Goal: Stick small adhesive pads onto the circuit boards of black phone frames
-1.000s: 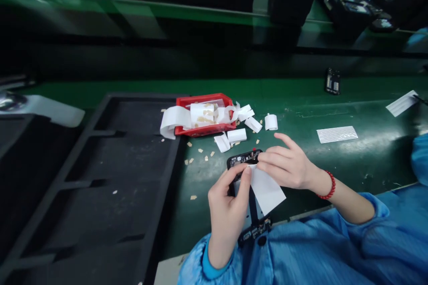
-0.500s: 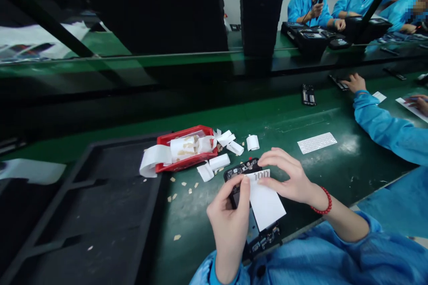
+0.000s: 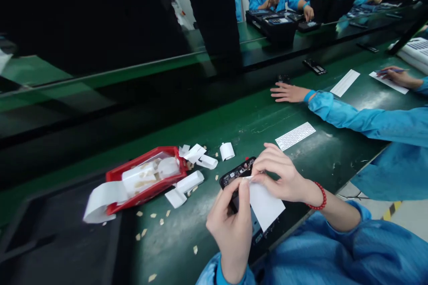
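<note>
A white sheet (image 3: pixel 267 207) slants over a black phone body with exposed circuit parts (image 3: pixel 238 173). My left hand (image 3: pixel 232 222) pinches the sheet's upper left corner between thumb and forefinger. At the sheet's top edge, my right hand (image 3: pixel 279 176) has its thumb and fingertips closed on the paper, close beside the left fingertips. A red bead bracelet circles my right wrist. The middle of the phone body is covered by the sheet and my left hand.
Left of my hands are a red bin (image 3: pixel 147 196) with a label roll, paper scraps (image 3: pixel 190 181) and a black tray (image 3: pixel 67 231). Beyond lies a label sheet (image 3: pixel 296 136). A co-worker's hand (image 3: pixel 289 92) reaches in from the right; more people sit behind the ledge.
The view has turned right. My right fingers have closed onto the sheet's top edge, hiding its printed marks. The co-worker's hand, earlier at a phone part, now spreads flat near another dark part.
</note>
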{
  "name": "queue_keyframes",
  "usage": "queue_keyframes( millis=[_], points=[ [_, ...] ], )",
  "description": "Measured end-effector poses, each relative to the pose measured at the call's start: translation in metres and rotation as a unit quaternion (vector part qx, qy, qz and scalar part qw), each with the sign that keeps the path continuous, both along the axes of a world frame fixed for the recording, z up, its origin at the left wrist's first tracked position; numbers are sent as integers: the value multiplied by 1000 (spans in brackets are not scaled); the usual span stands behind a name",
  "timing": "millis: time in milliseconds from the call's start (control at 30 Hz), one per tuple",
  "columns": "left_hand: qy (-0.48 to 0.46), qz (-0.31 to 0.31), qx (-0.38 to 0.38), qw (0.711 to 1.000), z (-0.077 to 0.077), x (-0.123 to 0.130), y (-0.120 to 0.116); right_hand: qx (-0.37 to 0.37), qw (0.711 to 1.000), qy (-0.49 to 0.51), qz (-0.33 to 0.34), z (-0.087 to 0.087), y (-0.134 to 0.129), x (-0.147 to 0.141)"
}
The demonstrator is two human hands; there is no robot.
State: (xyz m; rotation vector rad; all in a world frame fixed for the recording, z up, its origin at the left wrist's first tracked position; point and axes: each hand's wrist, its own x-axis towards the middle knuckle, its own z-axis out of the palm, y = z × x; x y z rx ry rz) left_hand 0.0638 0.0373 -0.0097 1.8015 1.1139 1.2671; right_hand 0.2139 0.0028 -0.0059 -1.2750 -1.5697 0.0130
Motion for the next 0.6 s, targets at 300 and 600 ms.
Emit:
queue_keyframes(
  millis=[300, 600],
  points=[
    [10, -7, 7, 1000, -4, 18, 0, -15, 1000, 16, 19, 2, -10, 26],
    [62, 37, -22, 997, -15, 9, 8, 51, 976, -207, -48, -3, -6, 31]
  ],
)
